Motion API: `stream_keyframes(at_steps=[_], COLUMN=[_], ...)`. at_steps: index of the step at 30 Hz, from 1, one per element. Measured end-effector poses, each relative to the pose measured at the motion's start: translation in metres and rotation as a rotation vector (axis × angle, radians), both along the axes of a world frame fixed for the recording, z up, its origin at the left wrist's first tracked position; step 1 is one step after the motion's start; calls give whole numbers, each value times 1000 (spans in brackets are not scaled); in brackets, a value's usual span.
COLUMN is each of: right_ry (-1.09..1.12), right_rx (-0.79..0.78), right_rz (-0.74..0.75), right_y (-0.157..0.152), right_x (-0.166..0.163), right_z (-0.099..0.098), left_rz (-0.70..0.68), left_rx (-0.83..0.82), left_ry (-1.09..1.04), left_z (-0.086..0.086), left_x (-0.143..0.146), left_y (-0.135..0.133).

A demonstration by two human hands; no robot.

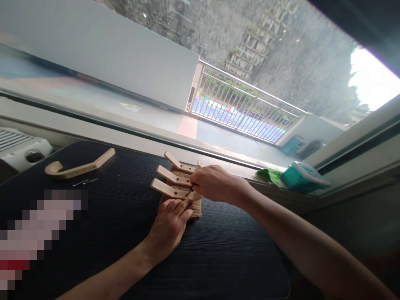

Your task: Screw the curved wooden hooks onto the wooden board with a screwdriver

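Note:
A wooden rack (175, 183) with three pale hook arms pointing up and left lies on the black table (218, 254) near the window. My left hand (170, 227) lies flat on the rack's near end, fingers stretched out and pressing it down. My right hand (211, 183) is closed in a grip at the base of the hooks; what it holds is hidden by the fingers. A loose wooden hook (78, 166) lies to the left, with two small screws (85, 182) beside it.
A white appliance (21, 148) sits at the far left edge. On the sill to the right lie a teal box (301, 177) and a green cloth (271, 175). The window glass runs along the table's far side.

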State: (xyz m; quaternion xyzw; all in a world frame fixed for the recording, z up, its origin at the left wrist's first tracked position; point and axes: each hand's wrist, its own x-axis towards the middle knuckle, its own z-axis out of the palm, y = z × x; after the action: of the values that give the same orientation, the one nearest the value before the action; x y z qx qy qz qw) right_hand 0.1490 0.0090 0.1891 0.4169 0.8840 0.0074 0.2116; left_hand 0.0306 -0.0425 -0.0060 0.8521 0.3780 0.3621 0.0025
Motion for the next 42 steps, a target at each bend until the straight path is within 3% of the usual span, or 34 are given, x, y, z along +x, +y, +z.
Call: stream_keyframes(at_steps=[12, 28, 36, 42], right_ry=[18, 20, 0, 27], right_rx=[22, 19, 29, -2], right_rz=[38, -37, 3, 21], right_y=[-5, 0, -4, -1], right_x=[2, -1, 1, 5], right_z=[2, -3, 4, -2], left_rz=[6, -3, 8, -1], left_rx=[22, 8, 20, -4], left_ry=[1, 2, 7, 2], left_z=[1, 3, 4, 2], left_x=[0, 1, 1, 0], left_y=[-1, 0, -2, 0])
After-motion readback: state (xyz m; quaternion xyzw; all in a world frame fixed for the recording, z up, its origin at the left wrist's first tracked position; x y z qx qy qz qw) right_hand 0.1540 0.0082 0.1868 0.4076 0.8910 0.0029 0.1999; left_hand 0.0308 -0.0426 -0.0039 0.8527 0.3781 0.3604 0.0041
